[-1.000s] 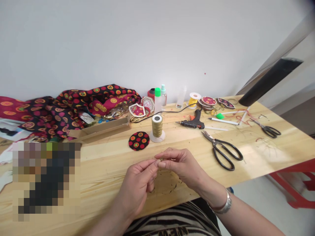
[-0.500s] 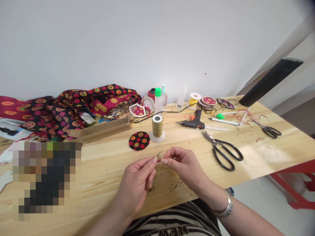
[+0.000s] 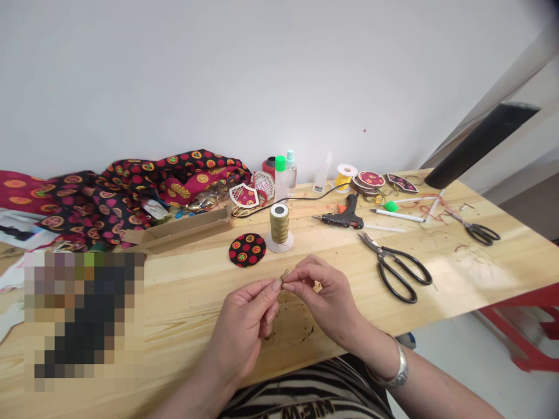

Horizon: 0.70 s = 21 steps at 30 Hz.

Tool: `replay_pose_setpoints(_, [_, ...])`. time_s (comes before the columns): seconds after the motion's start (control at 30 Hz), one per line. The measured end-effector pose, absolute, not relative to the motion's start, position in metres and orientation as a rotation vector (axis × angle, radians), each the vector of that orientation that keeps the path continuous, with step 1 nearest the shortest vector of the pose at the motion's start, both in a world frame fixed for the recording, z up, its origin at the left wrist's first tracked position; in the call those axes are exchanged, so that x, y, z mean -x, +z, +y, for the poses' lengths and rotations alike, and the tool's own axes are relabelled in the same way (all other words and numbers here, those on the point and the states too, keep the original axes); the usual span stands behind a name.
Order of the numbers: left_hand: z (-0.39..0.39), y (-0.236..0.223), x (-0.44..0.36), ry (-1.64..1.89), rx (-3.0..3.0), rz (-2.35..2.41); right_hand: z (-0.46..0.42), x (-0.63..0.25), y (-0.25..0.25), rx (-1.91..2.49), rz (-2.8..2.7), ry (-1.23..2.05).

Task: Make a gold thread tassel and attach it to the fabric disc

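Observation:
Between thumb and fingers, my left hand [image 3: 251, 311] pinches a small bundle of gold-olive thread [image 3: 285, 274], its ends sticking up past the fingertips. My right hand [image 3: 325, 294] is closed at the same spot, thumb and forefinger pinching at the thread. The hands' fingertips meet there, and most of the bundle is hidden by them. Just beyond the hands stands a spool of gold thread [image 3: 279, 226] on its white base. To its left lies a round patterned fabric piece [image 3: 247, 250], black with red and orange motifs.
Large black-handled scissors [image 3: 395, 270] lie to the right, with a glue gun [image 3: 343, 216] behind them. Smaller scissors [image 3: 478, 231] rest farther right. A cardboard box [image 3: 183, 230] and heaped patterned cloth [image 3: 109, 195] occupy the left. Bottles [image 3: 280, 180] stand by the wall.
My right hand has shifted slightly left and closer to my left fingertips. The thread ends look gathered more tightly than before. Things on the table have stayed put.

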<state>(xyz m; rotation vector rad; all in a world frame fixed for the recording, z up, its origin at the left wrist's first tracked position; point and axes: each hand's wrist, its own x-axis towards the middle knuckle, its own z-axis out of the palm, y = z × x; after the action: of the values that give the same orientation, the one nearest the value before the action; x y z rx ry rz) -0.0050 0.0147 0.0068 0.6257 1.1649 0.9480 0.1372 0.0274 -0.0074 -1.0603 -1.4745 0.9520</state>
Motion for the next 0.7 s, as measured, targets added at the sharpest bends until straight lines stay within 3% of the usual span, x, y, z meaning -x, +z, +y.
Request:
replay_pose_setpoints(0.5, [0.0126, 0.0063, 0.0042, 0.919, -0.62, 1.158, 0.0292, -0.1403, -0.0042, 1.144, -1.463, 0.986])
replay_pose_setpoints(0.7, [0.0129, 0.0076, 0.0043, 0.931, -0.604, 1.166, 0.0321, -0.1462, -0.008, 1.166, -1.175, 1.447])
